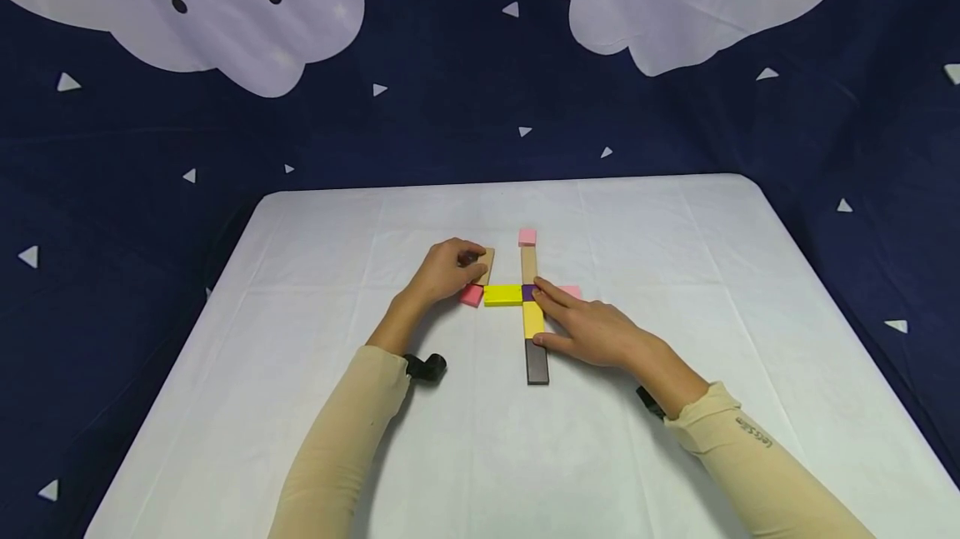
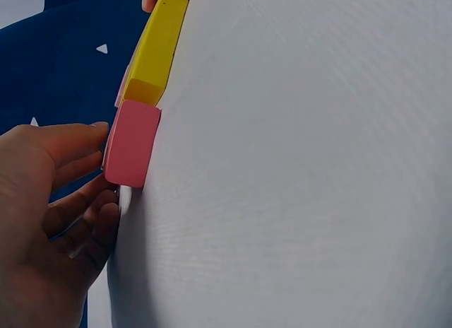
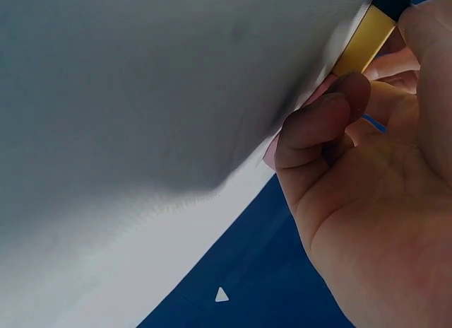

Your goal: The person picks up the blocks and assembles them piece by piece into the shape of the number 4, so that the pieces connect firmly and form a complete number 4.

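Note:
My left hand pinches a tan wooden block between thumb and fingers, at the left of a cross of coloured blocks. Just below it lies a red block, seen close up as a pinkish-red block in the left wrist view. A bright yellow block runs from there to a purple block at the centre. My right hand rests its fingertips on the purple block and its thumb near the lower end of another yellow block. That hand partly covers a pink block.
Above the centre stand another wooden block and a pink block. A dark grey block forms the lower end. Everything lies on a white-covered table, before a navy cloth with clouds.

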The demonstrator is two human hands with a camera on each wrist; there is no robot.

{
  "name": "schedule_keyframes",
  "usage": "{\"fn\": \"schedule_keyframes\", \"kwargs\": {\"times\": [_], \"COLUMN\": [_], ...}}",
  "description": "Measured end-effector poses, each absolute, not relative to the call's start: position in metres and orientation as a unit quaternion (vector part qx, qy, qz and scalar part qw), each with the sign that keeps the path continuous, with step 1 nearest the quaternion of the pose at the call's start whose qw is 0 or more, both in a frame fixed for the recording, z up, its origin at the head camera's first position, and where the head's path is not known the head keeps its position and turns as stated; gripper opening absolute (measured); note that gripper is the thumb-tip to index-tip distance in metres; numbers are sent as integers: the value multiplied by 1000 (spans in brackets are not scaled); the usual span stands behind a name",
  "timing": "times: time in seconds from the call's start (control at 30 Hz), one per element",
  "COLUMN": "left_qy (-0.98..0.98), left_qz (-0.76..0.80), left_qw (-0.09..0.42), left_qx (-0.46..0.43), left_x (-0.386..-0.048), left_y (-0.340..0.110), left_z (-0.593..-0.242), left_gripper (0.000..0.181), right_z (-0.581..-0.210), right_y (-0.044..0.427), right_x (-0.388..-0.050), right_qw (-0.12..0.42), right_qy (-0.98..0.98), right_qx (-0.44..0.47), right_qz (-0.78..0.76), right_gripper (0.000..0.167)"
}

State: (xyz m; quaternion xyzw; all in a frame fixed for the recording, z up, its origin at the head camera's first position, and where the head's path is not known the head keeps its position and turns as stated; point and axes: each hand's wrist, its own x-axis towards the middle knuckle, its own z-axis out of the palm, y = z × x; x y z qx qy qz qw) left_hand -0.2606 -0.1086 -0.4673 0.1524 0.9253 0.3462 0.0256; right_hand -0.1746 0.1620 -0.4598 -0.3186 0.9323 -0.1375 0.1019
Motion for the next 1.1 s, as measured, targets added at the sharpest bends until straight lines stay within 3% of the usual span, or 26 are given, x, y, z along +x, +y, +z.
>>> {"fn": "schedule_keyframes", "kwargs": {"times": [0.37, 0.6, 1.1], "left_qy": [923, 917, 919], "left_qz": [353, 355, 320], "left_qw": [18, 42, 67], "left_qx": [155, 180, 222], "left_x": [-259, -255, -252], "left_y": [-109, -113, -119], "left_z": [-469, -465, -463], "left_gripper": [31, 38, 27], "right_z": [-462, -462, -462], "right_y": [163, 163, 163], "right_x": [-176, -176, -177], "right_qw": [97, 98, 108], "right_qy": [932, 932, 933], "right_qx": [-322, -321, -315], "right_qz": [-136, -139, -135], "right_gripper": [77, 77, 78]}}
